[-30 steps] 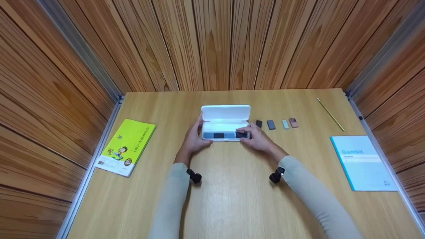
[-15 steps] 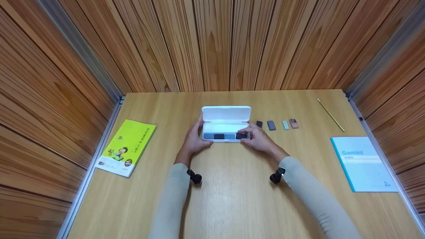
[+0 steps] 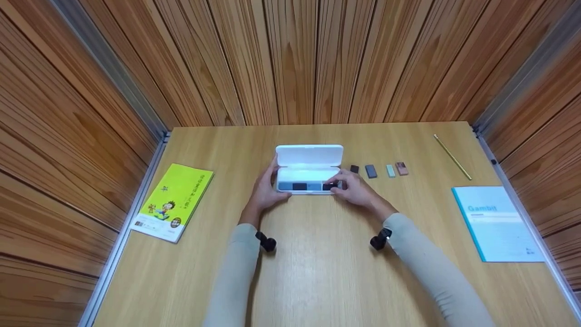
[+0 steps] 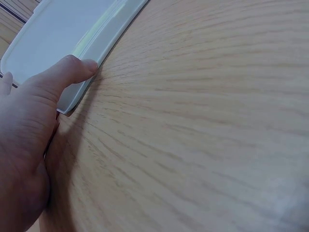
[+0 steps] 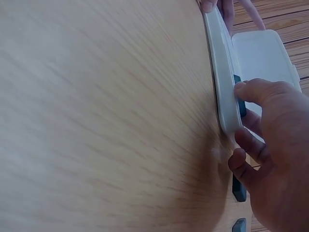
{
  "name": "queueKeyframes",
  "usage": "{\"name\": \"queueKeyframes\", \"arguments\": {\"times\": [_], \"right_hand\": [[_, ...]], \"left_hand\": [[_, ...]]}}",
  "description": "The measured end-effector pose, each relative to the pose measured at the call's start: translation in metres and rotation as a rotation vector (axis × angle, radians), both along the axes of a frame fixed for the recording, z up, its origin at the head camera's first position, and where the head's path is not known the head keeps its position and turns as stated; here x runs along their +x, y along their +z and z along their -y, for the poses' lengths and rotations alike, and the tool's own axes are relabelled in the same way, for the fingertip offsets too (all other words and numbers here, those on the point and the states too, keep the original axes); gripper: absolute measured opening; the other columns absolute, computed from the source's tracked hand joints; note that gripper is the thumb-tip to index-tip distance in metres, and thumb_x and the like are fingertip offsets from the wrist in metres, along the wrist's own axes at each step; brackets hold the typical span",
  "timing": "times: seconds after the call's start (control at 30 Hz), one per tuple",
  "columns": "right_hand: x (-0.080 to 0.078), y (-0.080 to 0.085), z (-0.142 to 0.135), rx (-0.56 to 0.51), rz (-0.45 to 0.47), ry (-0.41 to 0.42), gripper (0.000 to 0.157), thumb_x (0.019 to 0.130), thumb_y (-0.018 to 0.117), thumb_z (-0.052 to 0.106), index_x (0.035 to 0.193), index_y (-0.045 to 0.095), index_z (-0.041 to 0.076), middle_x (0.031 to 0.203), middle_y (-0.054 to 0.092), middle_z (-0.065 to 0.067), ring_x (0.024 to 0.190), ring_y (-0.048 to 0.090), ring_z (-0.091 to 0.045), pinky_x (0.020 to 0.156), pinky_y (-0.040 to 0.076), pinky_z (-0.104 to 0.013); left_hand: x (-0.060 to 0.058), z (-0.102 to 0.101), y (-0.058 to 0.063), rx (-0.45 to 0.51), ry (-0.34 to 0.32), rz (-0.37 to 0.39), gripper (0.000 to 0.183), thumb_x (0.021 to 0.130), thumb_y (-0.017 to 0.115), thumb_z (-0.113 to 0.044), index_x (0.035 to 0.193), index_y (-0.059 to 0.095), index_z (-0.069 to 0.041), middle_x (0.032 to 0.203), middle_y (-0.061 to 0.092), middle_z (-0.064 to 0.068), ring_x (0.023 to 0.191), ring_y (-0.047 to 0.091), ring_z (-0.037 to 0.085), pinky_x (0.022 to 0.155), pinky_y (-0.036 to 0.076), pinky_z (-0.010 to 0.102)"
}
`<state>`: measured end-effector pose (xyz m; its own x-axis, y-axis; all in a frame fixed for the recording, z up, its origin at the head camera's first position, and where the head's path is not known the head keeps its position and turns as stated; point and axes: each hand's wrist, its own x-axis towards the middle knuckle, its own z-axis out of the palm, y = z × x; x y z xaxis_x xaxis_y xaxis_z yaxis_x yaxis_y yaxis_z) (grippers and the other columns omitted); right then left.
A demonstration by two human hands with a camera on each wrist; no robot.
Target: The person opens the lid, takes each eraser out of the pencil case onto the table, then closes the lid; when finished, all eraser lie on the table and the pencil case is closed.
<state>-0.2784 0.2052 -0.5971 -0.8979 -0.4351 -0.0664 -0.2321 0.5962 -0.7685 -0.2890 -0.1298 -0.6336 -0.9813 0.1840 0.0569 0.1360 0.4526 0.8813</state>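
Observation:
A white pencil case lies on the table with its lid raised at the back. My left hand grips its left end, the thumb over the front rim, as the left wrist view shows too. At the right end, my right hand pinches a small dark block that looks like an eraser inside the case. In the right wrist view the thumb presses on this dark eraser, close behind the front wall. Another dark block lies along the front of the case, on a bluish strip.
Right of the case lie small eraser-like blocks: black, grey-blue, pale green and pinkish. A gold pencil is at the back right, above a light blue Gambit notebook. A yellow-green book lies left.
The right fingers and the dark eraser have shifted slightly within the right end of the case, and less of the eraser shows. The left hand keeps its grip in the same place.

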Motion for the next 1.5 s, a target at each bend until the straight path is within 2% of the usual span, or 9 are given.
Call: {"name": "queueKeyframes", "arguments": {"times": [0.17,0.27,0.33,0.47,0.67,1.07,1.2,1.33,1.5], "right_hand": [[-0.003,-0.001,-0.001,-0.005,-0.006,0.011,0.034,0.112,0.065,0.009,0.142,0.076,0.016,0.142,0.065,-0.016,0.124,0.059,-0.033,0.105,0.049,-0.044],[-0.003,-0.002,-0.003,-0.009,-0.003,0.022,0.038,0.112,0.062,0.008,0.148,0.074,0.017,0.154,0.062,-0.019,0.139,0.058,-0.039,0.120,0.050,-0.056],[-0.003,-0.002,-0.003,-0.015,0.008,0.028,0.041,0.113,0.060,0.008,0.151,0.072,0.018,0.162,0.057,-0.022,0.150,0.054,-0.044,0.129,0.044,-0.066],[-0.003,-0.001,-0.004,-0.016,0.027,0.027,0.042,0.114,0.059,0.009,0.153,0.071,0.020,0.170,0.050,-0.023,0.160,0.046,-0.047,0.134,0.035,-0.073],[-0.003,-0.001,-0.004,0.016,0.006,0.043,0.044,0.115,0.057,0.010,0.156,0.069,0.022,0.150,0.058,-0.020,0.139,0.055,-0.040,0.119,0.047,-0.062],[-0.004,0.000,-0.002,-0.026,-0.058,0.023,0.037,0.113,0.060,0.005,0.146,0.067,0.020,0.133,0.063,-0.014,0.115,0.057,-0.028,0.097,0.046,-0.039],[-0.002,0.004,-0.002,-0.066,-0.076,0.004,0.037,0.112,0.061,0.003,0.146,0.067,0.018,0.136,0.064,-0.014,0.114,0.057,-0.028,0.098,0.046,-0.038],[0.001,0.005,-0.006,-0.095,-0.062,-0.012,0.038,0.112,0.060,0.003,0.147,0.066,0.018,0.138,0.064,-0.015,0.117,0.057,-0.030,0.101,0.045,-0.040],[0.003,0.007,-0.014,-0.140,-0.060,-0.041,0.040,0.111,0.061,0.000,0.148,0.066,0.014,0.131,0.064,-0.016,0.113,0.057,-0.027,0.098,0.046,-0.034]], "left_hand": [[0.000,-0.001,-0.001,0.011,-0.006,0.005,0.132,0.084,0.098,-0.013,0.183,0.014,-0.036,0.170,0.058,0.011,0.168,0.045,0.031,0.143,0.027,0.058],[0.000,-0.001,-0.001,0.003,0.002,0.006,0.132,0.083,0.099,-0.014,0.182,0.014,-0.037,0.170,0.058,0.010,0.168,0.045,0.031,0.144,0.025,0.059],[0.000,-0.001,0.000,0.000,0.004,0.004,0.132,0.083,0.099,-0.014,0.182,0.015,-0.037,0.170,0.058,0.010,0.168,0.044,0.031,0.144,0.025,0.059],[0.000,-0.001,0.001,-0.015,0.004,0.001,0.132,0.084,0.099,-0.015,0.183,0.013,-0.036,0.171,0.057,0.010,0.168,0.044,0.031,0.143,0.026,0.058],[-0.001,0.000,0.001,-0.024,-0.001,-0.005,0.132,0.084,0.099,-0.016,0.183,0.013,-0.034,0.169,0.058,0.011,0.165,0.047,0.032,0.142,0.029,0.059],[0.001,-0.001,0.003,-0.022,-0.001,-0.008,0.131,0.085,0.098,-0.013,0.183,0.014,-0.031,0.168,0.057,0.013,0.163,0.049,0.033,0.142,0.029,0.059],[0.001,-0.001,0.004,-0.011,-0.004,-0.020,0.131,0.084,0.098,-0.011,0.183,0.015,-0.027,0.167,0.058,0.014,0.161,0.050,0.034,0.142,0.028,0.060],[0.002,-0.002,0.004,-0.022,0.003,-0.010,0.131,0.084,0.098,-0.012,0.183,0.015,-0.030,0.169,0.058,0.013,0.163,0.048,0.033,0.142,0.026,0.060],[0.002,-0.001,0.004,-0.022,-0.002,-0.004,0.130,0.085,0.098,-0.013,0.183,0.014,-0.033,0.171,0.056,0.012,0.165,0.046,0.032,0.143,0.027,0.059]]}}
